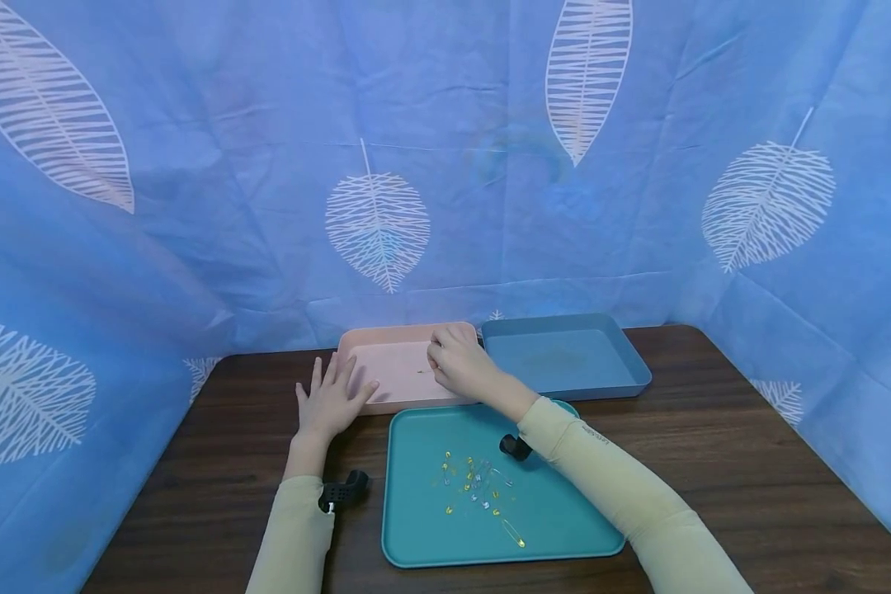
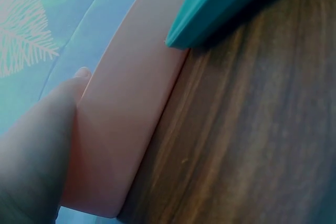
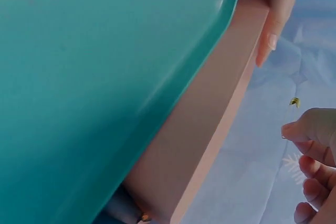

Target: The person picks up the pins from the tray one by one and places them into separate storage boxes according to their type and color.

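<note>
My right hand [image 1: 460,361] is over the right part of the pink tray [image 1: 389,375]. Its thumb and finger pinch a small safety pin, whose gold head [image 3: 295,102] sticks out past the fingertips in the right wrist view. At the pink tray's left end, my left hand [image 1: 330,403] rests with fingers spread, the thumb [image 2: 47,129] lying over the near wall. Several gold and silver safety pins [image 1: 469,478] lie scattered in the teal tray [image 1: 416,536], nearer to me; one larger gold pin [image 1: 512,532] lies close to its front edge.
A blue tray [image 1: 564,359] stands right of the pink one at the back of the dark wooden table [image 1: 720,462]. Behind the table hangs a blue cloth [image 1: 460,239] with white leaf prints. The right forearm crosses the teal tray's right side.
</note>
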